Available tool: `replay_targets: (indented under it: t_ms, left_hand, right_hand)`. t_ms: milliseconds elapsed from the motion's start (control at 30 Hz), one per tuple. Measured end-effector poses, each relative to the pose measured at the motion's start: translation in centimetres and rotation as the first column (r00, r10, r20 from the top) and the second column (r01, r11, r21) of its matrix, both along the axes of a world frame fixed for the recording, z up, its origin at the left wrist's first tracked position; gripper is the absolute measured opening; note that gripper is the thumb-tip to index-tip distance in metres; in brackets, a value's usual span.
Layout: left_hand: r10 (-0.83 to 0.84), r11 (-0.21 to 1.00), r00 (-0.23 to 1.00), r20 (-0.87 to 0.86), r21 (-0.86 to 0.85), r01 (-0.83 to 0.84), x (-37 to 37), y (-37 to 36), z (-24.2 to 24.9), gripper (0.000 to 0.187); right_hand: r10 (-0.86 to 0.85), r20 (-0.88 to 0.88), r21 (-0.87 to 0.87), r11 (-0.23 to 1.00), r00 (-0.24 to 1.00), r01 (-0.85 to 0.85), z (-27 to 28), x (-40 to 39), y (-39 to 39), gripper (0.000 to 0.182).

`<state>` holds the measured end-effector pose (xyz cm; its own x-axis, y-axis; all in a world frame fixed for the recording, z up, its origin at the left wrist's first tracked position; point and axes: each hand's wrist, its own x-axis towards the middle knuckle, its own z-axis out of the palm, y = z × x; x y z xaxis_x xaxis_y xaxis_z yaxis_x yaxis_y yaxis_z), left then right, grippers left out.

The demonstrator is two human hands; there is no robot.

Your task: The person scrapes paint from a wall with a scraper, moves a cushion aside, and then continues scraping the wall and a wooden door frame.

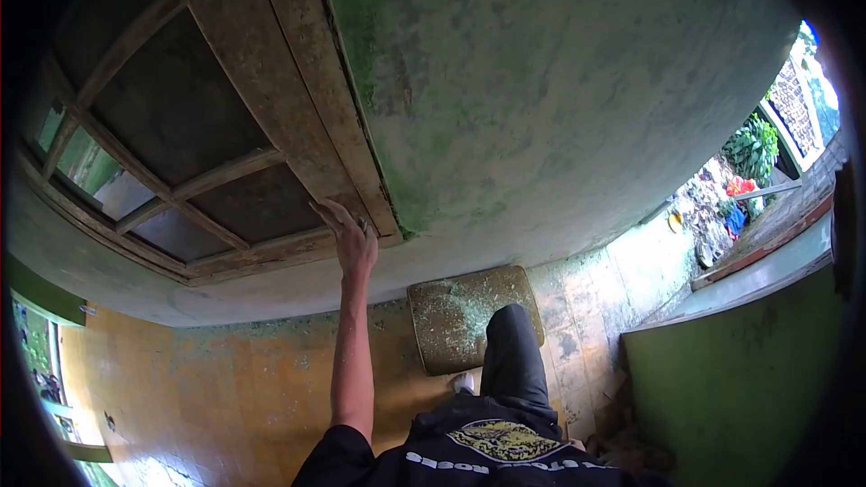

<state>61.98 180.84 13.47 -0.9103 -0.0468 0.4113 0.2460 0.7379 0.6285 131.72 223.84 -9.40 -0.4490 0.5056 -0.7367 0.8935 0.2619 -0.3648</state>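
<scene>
My left hand (350, 239) is raised at arm's length against the lower right corner of a weathered wooden window frame (271, 63). Its fingers are spread and touch the wood, and I can make out nothing held in them. The frame holds several dark glass panes (176, 104) split by thin wooden bars. My right hand is out of view. Below, my leg in dark trousers (512, 352) stands at the edge of a worn doormat (451, 316).
A moss-stained plaster wall (559, 99) fills the space right of the window. The floor is yellowish tile (234, 388). A low green wall (731, 370) stands at right, with plants (753, 149) and colourful items beyond it.
</scene>
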Motion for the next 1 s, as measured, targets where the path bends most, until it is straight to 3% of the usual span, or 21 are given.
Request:
replay_targets:
  t_ms: [67, 100, 133, 167, 233, 267, 300, 367, 400, 500, 533, 567, 633, 667, 733, 767, 800, 833, 867, 1000]
  left_hand:
    - [-0.027, 0.999, 1.000, -0.004, 0.037, 0.027, 0.2, -0.3, 0.2, 0.078]
    - [-0.032, 0.996, 0.993, 0.118, 0.084, 0.022, 0.4, -0.3, 0.6, 0.078]
    - [-0.042, 0.991, 0.971, 0.237, 0.131, 0.011, 0.6, -0.4, 1.0, 0.078]
    - [-0.041, 0.991, 0.976, 0.216, 0.135, 0.012, 0.3, -0.4, 0.3, 0.078]
    - [0.028, 1.000, 0.979, 0.202, 0.000, -0.029, -0.8, -0.7, -1.9, 0.078]
    - [-0.003, 0.994, 0.987, 0.161, 0.111, -0.015, -0.5, -0.6, -1.0, 0.075]
    - [-0.034, 0.975, 0.993, 0.110, 0.223, 0.009, -0.3, -0.1, -0.1, 0.073]
    - [0.037, 0.970, 0.998, -0.043, 0.243, -0.026, 0.2, 0.8, 3.7, 0.070]
    - [0.044, 0.968, 0.996, -0.079, 0.249, -0.022, 0.1, 1.1, 5.8, 0.070]
    - [0.037, 0.960, 0.971, -0.236, 0.277, 0.031, -0.4, 1.9, 13.2, 0.069]
    - [0.035, 0.955, 0.954, -0.297, 0.293, 0.056, -0.3, 2.5, 16.0, 0.068]
    - [0.032, 0.948, 0.936, -0.350, 0.306, 0.082, -0.6, 2.9, 18.4, 0.068]
    - [0.032, 0.966, 0.931, -0.363, 0.251, 0.065, -1.7, 2.5, 20.8, 0.067]
    - [0.041, 0.981, 0.937, -0.347, 0.190, 0.028, -2.1, 2.0, 21.7, 0.067]
    - [0.078, 0.996, 0.898, -0.433, 0.074, -0.051, -2.4, 2.5, 23.6, 0.060]
    - [0.111, 0.980, 0.930, -0.349, 0.195, -0.044, -1.7, 2.9, 23.0, 0.057]
    - [0.132, 0.948, 0.957, -0.260, 0.315, -0.045, -1.1, 3.1, 22.5, 0.053]
    - [0.107, 0.994, 0.942, -0.318, 0.059, -0.093, -0.5, 3.0, 23.0, 0.056]
    - [0.077, 0.967, 0.926, -0.369, -0.199, -0.160, 0.2, 2.7, 23.8, 0.060]
    - [0.008, 0.992, 0.964, -0.267, -0.122, -0.042, 1.8, 2.8, 25.3, 0.062]
  right_hand:
    - [0.047, -0.062, 0.002, 0.999, 0.997, -0.047, -2.9, -5.0, -6.8, 0.041]
    - [0.047, -0.076, 0.001, 0.999, 0.996, -0.047, -2.0, -7.3, -7.2, 0.041]
    - [-0.039, -0.092, -0.017, 0.999, 0.995, 0.038, -0.9, -9.6, -7.4, 0.045]
    - [-0.123, -0.114, -0.035, 0.992, 0.986, 0.120, 0.6, -12.3, -7.1, 0.049]
    - [-0.175, -0.236, -0.032, 0.984, 0.956, 0.173, 1.5, -17.7, -5.0, 0.062]
    - [-0.169, -0.437, -0.016, 0.984, 0.884, 0.180, 6.0, -22.5, -5.2, 0.068]
    - [-0.238, -0.598, -0.009, 0.957, 0.765, 0.291, 7.5, -26.5, -4.8, 0.076]
    - [-0.205, -0.734, 0.094, 0.913, 0.647, 0.397, 16.3, -36.5, -4.8, 0.074]
    - [0.049, -0.861, 0.288, 0.867, 0.507, 0.407, 15.0, -40.2, -2.1, 0.073]
    - [0.099, -0.980, 0.158, 0.917, 0.175, 0.367, 29.8, -52.9, -3.7, 0.072]
    - [0.161, -0.984, 0.176, 0.922, 0.071, 0.346, 33.3, -55.9, -3.4, 0.070]
    - [0.156, -0.980, 0.190, 0.912, 0.119, 0.364, 38.5, -58.0, -4.3, 0.063]
    - [0.576, -0.811, 0.543, 0.677, 0.102, 0.497, 44.4, -62.4, -2.7, 0.057]
    - [0.578, -0.813, 0.524, 0.678, 0.067, 0.515, 48.0, -64.5, -3.0, 0.057]
    - [0.573, -0.819, 0.516, 0.765, -0.039, 0.386, 54.3, -66.4, -4.6, 0.055]
    - [0.746, -0.664, 0.646, 0.607, -0.051, 0.462, 55.7, -68.0, -3.8, 0.054]
    - [0.716, -0.692, 0.620, 0.657, -0.096, 0.428, 58.1, -68.5, -4.3, 0.055]
    - [0.679, -0.720, 0.591, 0.709, -0.144, 0.386, 60.0, -69.0, -5.1, 0.056]
    - [0.686, -0.707, 0.593, 0.708, -0.172, 0.384, 61.3, -69.5, -5.3, 0.057]
    - [0.788, -0.584, 0.650, 0.598, -0.195, 0.470, 63.1, -69.6, -4.9, 0.058]
